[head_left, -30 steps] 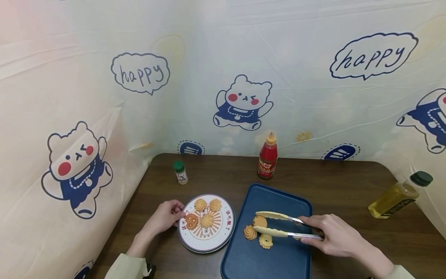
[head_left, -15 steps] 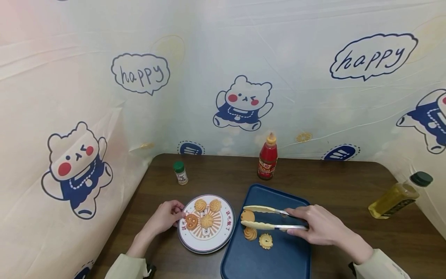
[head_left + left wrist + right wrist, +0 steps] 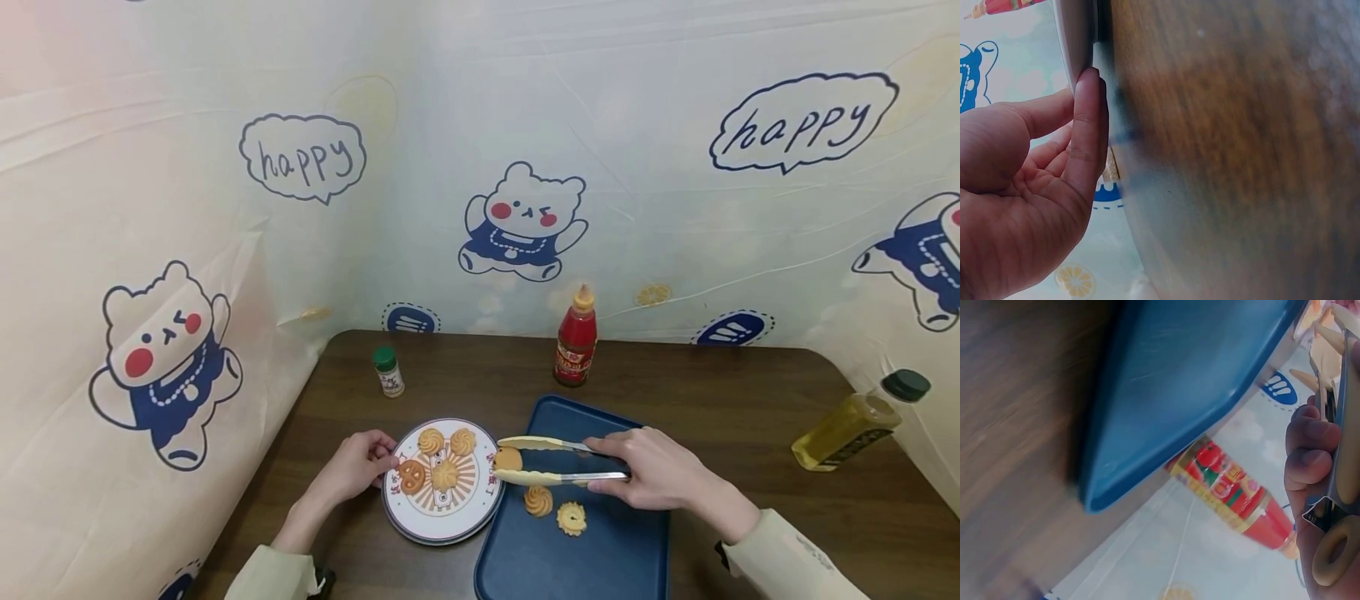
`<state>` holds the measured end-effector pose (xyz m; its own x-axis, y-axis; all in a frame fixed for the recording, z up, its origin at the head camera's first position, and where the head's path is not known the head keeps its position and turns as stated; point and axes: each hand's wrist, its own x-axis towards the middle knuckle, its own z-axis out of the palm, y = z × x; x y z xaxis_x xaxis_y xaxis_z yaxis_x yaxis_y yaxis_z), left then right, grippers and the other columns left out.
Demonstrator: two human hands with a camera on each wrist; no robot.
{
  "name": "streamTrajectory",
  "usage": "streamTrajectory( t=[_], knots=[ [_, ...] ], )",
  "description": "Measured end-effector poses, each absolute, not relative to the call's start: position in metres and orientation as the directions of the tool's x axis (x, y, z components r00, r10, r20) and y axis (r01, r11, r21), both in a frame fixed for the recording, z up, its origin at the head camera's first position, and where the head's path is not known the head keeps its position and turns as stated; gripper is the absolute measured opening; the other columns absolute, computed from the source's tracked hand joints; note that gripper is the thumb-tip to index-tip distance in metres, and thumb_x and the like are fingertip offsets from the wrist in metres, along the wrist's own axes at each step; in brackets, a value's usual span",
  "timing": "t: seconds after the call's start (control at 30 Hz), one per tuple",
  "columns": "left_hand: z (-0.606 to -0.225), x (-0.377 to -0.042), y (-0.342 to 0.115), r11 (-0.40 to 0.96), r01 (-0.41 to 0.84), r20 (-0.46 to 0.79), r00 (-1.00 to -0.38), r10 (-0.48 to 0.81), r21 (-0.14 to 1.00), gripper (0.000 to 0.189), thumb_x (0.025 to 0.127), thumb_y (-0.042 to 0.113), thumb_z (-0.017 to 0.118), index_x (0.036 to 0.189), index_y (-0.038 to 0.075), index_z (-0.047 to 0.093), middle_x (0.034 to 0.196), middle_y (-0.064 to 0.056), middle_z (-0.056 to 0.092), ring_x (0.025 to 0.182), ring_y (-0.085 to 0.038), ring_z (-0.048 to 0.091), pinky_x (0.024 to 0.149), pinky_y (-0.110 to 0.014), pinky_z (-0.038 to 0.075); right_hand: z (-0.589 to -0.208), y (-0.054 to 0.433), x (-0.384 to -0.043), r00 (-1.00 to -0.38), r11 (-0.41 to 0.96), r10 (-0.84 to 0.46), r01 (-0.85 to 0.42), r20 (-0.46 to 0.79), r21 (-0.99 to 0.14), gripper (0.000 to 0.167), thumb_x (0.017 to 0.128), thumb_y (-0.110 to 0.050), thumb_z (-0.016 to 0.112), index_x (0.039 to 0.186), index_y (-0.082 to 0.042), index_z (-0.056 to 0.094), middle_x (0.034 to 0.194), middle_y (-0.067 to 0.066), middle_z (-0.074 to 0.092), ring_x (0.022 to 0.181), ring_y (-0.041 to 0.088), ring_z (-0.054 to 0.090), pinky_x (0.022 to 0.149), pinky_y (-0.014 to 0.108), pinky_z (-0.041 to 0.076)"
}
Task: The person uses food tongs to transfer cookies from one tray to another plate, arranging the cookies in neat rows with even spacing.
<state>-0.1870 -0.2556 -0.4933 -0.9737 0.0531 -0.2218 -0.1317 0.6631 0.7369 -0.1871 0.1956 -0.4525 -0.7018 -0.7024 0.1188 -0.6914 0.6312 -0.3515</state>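
Note:
In the head view my left hand (image 3: 360,462) pinches the left rim of the white printed plate (image 3: 472,515), which is stacked on another plate. The left wrist view shows thumb and fingers at the rim. Several cookies lie on it, among them a pretzel-shaped cookie (image 3: 412,477). My right hand (image 3: 663,472) grips metal tongs (image 3: 536,478) with cream tips. Between the tips is a round cookie (image 3: 507,457), at the plate's right rim; whether it touches the plate I cannot tell. A swirl cookie (image 3: 537,501) and a ring-like cookie (image 3: 572,518) lie on the blue tray (image 3: 592,571).
Behind the tray stands a red sauce bottle (image 3: 576,342) with a yellow cap. A green-capped shaker (image 3: 388,372) is at the back left. An oil bottle (image 3: 851,427) stands at the right. A printed curtain (image 3: 637,125) borders the wooden table (image 3: 738,392).
My right hand has moved left, carrying the round cookie in the tongs from over the tray to the plate's right rim. The left hand has stayed at the plate.

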Motion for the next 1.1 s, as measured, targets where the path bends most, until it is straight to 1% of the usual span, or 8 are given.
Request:
streamTrajectory(
  t=[0.2,0.47,0.67,0.8,0.9,1.1],
  knots=[
    [-0.493,-0.187,-0.255,0.66,-0.143,-0.23,-0.972,0.045,0.737,0.017,0.09,0.001,0.071,0.107,-0.001,0.065,0.082,-0.008,0.058,0.067,-0.018,0.058,0.057,-0.029,0.057,-0.452,0.181,-0.191,-0.696,0.628,-0.711,-0.692,0.1,-0.356,0.06,0.092,-0.055,0.065,0.127,-0.007,0.068,0.112,0.007,0.072,0.064,-0.001,0.052,0.051,0.018,0.042],
    [-0.495,-0.188,-0.255,0.66,-0.144,-0.229,-0.972,0.043,0.737,0.017,0.09,0.001,0.071,0.107,0.0,0.066,0.082,-0.007,0.058,0.068,-0.018,0.058,0.058,-0.029,0.057,-0.453,0.17,-0.193,-0.685,0.622,-0.723,-0.702,0.091,-0.347,0.059,0.092,-0.055,0.065,0.127,-0.008,0.069,0.109,0.004,0.072,0.063,-0.001,0.05,0.053,0.019,0.042],
    [-0.493,-0.188,-0.256,0.656,-0.141,-0.229,-0.972,0.05,0.741,0.017,0.091,0.001,0.07,0.107,-0.001,0.065,0.083,-0.008,0.058,0.068,-0.018,0.058,0.057,-0.029,0.057,-0.454,0.165,-0.195,-0.682,0.622,-0.726,-0.703,0.083,-0.344,0.056,0.091,-0.052,0.068,0.126,-0.008,0.069,0.109,0.003,0.073,0.062,-0.001,0.05,0.051,0.019,0.041],
    [-0.492,-0.188,-0.255,0.656,-0.146,-0.235,-0.971,0.048,0.741,0.017,0.091,0.001,0.071,0.107,-0.001,0.065,0.083,-0.008,0.058,0.069,-0.019,0.058,0.058,-0.028,0.057,-0.455,0.162,-0.196,-0.68,0.623,-0.73,-0.703,0.069,-0.342,0.056,0.09,-0.051,0.069,0.126,-0.008,0.069,0.11,0.003,0.072,0.058,-0.001,0.047,0.046,0.019,0.036],
    [-0.492,-0.187,-0.254,0.661,-0.147,-0.234,-0.971,0.044,0.736,0.018,0.09,0.001,0.071,0.107,-0.001,0.065,0.083,-0.008,0.058,0.069,-0.019,0.058,0.058,-0.029,0.057,-0.455,0.16,-0.197,-0.676,0.622,-0.734,-0.705,0.061,-0.341,0.056,0.091,-0.051,0.069,0.126,-0.008,0.069,0.112,0.004,0.072,0.056,-0.001,0.046,0.044,0.019,0.034],
    [-0.491,-0.186,-0.253,0.657,-0.156,-0.235,-0.971,0.034,0.737,0.018,0.09,0.0,0.071,0.107,-0.001,0.065,0.083,-0.008,0.058,0.069,-0.019,0.058,0.059,-0.03,0.057,-0.451,0.155,-0.198,-0.681,0.635,-0.732,-0.695,0.024,-0.338,0.051,0.09,-0.046,0.071,0.125,-0.009,0.07,0.109,0.004,0.073,0.054,0.0,0.045,0.045,0.02,0.035]
  ],
)
